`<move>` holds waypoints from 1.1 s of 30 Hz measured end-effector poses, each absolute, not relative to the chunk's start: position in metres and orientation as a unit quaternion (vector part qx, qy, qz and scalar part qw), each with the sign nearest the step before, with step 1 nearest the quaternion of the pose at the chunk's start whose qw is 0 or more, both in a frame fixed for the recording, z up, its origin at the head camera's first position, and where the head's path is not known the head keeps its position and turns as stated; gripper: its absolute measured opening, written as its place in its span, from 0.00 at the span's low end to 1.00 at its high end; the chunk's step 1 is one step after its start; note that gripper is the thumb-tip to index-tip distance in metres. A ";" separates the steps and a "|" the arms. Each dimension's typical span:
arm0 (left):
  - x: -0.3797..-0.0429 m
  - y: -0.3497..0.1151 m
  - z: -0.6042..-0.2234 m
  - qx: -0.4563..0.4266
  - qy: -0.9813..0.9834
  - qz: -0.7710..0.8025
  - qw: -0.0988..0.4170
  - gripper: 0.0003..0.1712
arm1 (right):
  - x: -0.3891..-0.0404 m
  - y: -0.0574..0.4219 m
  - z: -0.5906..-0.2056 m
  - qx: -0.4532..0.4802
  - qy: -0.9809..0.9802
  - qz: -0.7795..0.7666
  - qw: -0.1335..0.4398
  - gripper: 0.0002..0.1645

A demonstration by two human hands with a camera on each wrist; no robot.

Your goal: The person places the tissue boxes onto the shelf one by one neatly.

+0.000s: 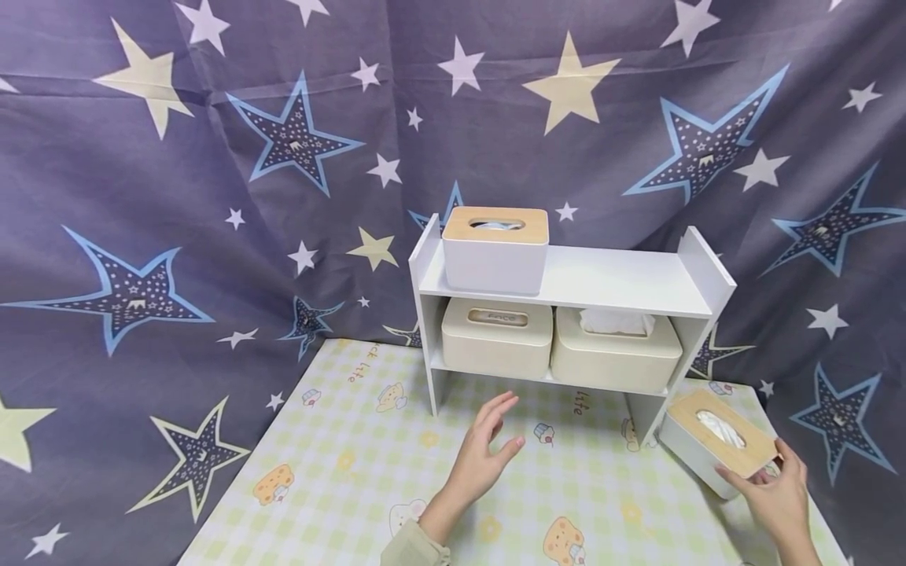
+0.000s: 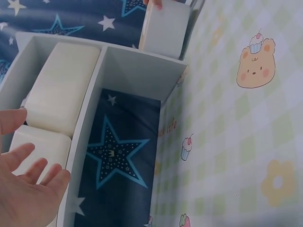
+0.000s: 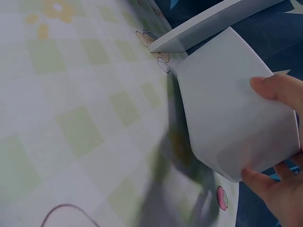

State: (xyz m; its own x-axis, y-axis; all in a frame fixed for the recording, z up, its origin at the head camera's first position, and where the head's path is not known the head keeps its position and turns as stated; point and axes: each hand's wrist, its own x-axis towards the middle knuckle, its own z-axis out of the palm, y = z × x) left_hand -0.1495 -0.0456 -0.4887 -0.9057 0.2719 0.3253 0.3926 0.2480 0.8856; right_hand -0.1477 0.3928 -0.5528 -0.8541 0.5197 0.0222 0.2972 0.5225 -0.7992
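Observation:
At the right end of the white shelf, my right hand [image 1: 778,499] grips the near end of a white tissue box [image 1: 697,448] with a wood-coloured lid. White tissue shows in its oval slot. In the right wrist view, thumb and fingers span the box [image 3: 232,104], and its shadow falls on the cloth; whether it touches the cloth I cannot tell. My left hand [image 1: 481,460] is held in front of the shelf [image 1: 623,275], fingers spread and holding nothing. Behind it, two cream tissue boxes [image 1: 495,346] sit side by side on the lower board.
Another white tissue box [image 1: 495,263] with a wooden lid stands at the left of the shelf's top board. The shelf's right side panel [image 1: 647,417] is close to the held box. A checked cloth [image 1: 340,472] covers the table, and a starry curtain [image 1: 248,236] hangs behind.

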 end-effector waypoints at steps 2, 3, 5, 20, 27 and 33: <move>-0.149 -0.046 -0.490 -0.212 -0.787 -0.577 0.054 0.34 | -0.144 0.392 -0.552 -0.231 -0.864 0.427 0.135 0.69; -0.149 -0.045 -0.490 -0.211 -0.787 -0.577 0.054 0.34 | -0.141 0.392 -0.552 -0.227 -0.865 0.425 0.137 0.68; -0.149 -0.045 -0.491 -0.211 -0.787 -0.577 0.055 0.34 | -0.136 0.392 -0.551 -0.219 -0.866 0.427 0.142 0.68; -0.149 -0.039 -0.494 -0.219 -0.783 -0.581 0.044 0.34 | -0.104 0.376 -0.543 -0.190 -0.850 0.473 0.132 0.67; -0.149 -0.037 -0.496 -0.221 -0.785 -0.578 0.035 0.34 | -0.095 0.369 -0.539 -0.208 -0.846 0.482 0.094 0.69; -0.148 -0.034 -0.498 -0.223 -0.784 -0.578 0.033 0.34 | -0.085 0.364 -0.542 -0.179 -0.855 0.478 0.096 0.67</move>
State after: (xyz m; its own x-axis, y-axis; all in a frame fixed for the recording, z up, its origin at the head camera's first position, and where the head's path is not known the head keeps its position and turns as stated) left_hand -0.1476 -0.0341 -0.4983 -0.8980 0.3127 0.3095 0.3880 0.2310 0.8923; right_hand -0.0851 0.3638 -0.5416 -0.9175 0.3976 -0.0066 0.2141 0.4799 -0.8508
